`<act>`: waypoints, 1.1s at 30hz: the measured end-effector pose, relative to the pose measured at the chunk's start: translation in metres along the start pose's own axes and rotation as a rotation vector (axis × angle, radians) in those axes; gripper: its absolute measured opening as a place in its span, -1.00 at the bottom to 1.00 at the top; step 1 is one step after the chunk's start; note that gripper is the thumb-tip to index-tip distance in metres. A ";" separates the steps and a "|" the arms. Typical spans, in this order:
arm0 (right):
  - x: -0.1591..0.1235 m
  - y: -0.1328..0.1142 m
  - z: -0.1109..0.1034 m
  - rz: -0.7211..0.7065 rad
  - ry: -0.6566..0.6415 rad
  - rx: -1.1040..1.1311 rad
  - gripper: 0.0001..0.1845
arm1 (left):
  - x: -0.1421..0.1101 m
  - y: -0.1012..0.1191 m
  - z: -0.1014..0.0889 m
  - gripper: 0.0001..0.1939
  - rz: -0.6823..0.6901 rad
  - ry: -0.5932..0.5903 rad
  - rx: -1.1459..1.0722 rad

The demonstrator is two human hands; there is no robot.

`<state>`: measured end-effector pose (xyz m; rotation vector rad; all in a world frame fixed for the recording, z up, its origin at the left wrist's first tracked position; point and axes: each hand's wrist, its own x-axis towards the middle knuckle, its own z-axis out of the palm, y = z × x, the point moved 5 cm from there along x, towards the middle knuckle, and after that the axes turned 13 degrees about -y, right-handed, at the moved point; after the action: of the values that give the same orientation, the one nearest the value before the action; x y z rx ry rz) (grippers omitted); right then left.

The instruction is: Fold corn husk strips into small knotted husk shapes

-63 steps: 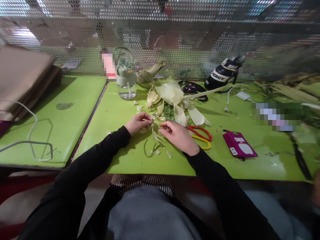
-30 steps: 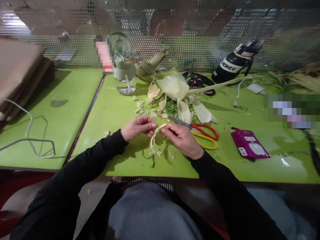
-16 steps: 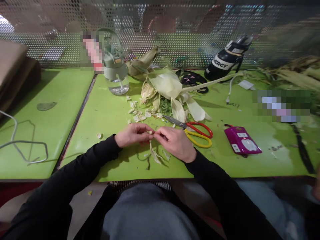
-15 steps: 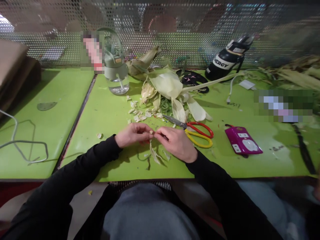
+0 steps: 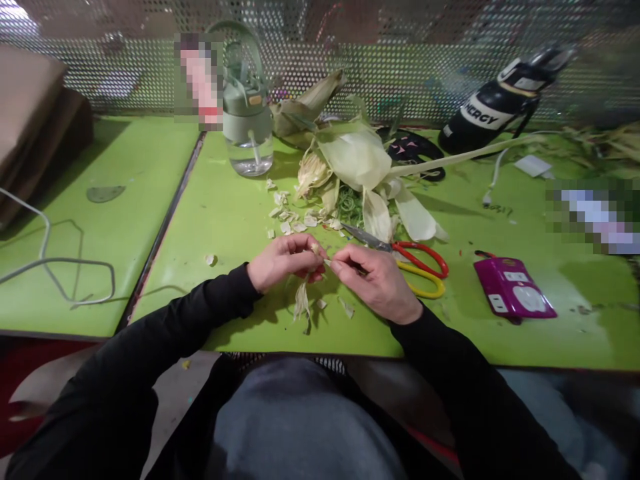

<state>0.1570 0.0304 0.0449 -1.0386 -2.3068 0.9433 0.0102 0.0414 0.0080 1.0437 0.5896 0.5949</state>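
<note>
My left hand (image 5: 290, 259) pinches a small, pale corn husk piece (image 5: 315, 248) between thumb and fingers. My right hand (image 5: 376, 279) meets it from the right, its thumb and fingertips closed on the narrow pale end of the same piece. A dry husk strip (image 5: 302, 301) shows just below my left fingers; whether it is joined to the held piece I cannot tell. Scissors (image 5: 369, 238) with red and yellow handles lie behind my right hand, partly hidden by it. Beyond them is a heap of corn husks (image 5: 353, 160), with small cut husk bits (image 5: 311, 219) scattered in front.
A green-lidded water bottle (image 5: 249, 123) stands behind on the left, a black bottle (image 5: 487, 110) leans at the back right. A purple power socket (image 5: 515, 288) lies to the right. A grey cable (image 5: 75, 261) and brown bags (image 5: 35, 133) are on the left.
The view has shifted, so the table things appear further right. My fingertips have drawn slightly apart, and a short pale stretch of the husk piece now shows between them.
</note>
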 end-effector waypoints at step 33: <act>0.010 -0.007 0.043 0.131 -0.303 -0.197 -0.86 | -0.005 0.039 -0.040 -0.62 0.500 0.096 0.059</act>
<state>0.1205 0.0174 0.0226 -1.2104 -2.6512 0.9975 -0.0281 0.0768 0.0287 1.2320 0.4299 1.0751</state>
